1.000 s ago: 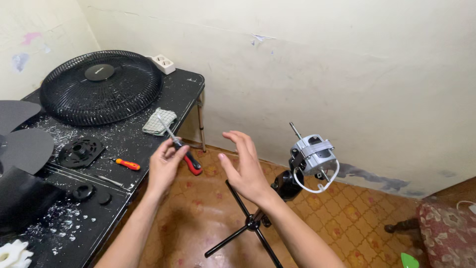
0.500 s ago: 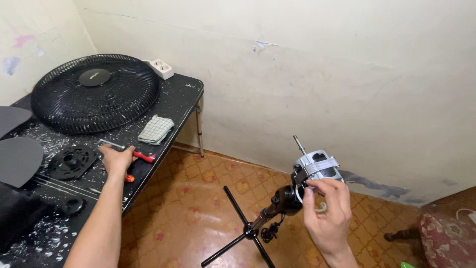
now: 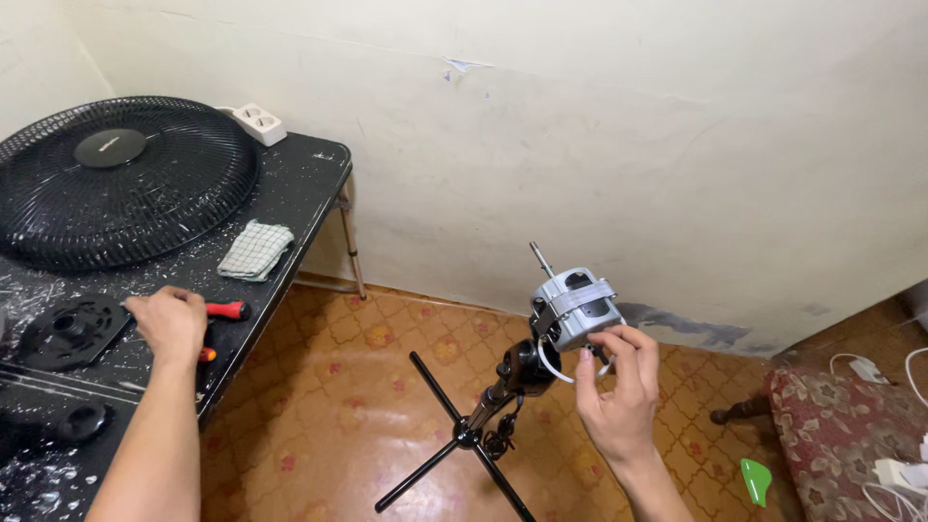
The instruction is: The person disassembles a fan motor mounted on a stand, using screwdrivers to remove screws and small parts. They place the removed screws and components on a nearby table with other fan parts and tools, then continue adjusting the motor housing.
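Note:
A grey fan motor [image 3: 576,304] with a bare metal shaft sits on top of a black stand [image 3: 464,437] that rises from the tiled floor. My right hand [image 3: 616,391] grips the lower right side of the motor, where a white wire loops out. My left hand [image 3: 170,323] rests on the black table [image 3: 307,184], covering the shafts of two red-handled screwdrivers [image 3: 225,310]. Whether it grips one of them is hidden. A black round fan part [image 3: 72,329] lies just left of that hand.
A large black fan grille [image 3: 114,180] fills the far left of the table, with a white power strip [image 3: 258,122] behind it and a checked cloth [image 3: 253,250] beside it. White debris litters the table. A patterned cushion [image 3: 855,425], white cables and a green scrap [image 3: 754,479] lie at right.
Both hands were raised and empty over the floor. The left one has come down onto the screwdrivers on the table, and the right one has gone to the motor and taken hold of it.

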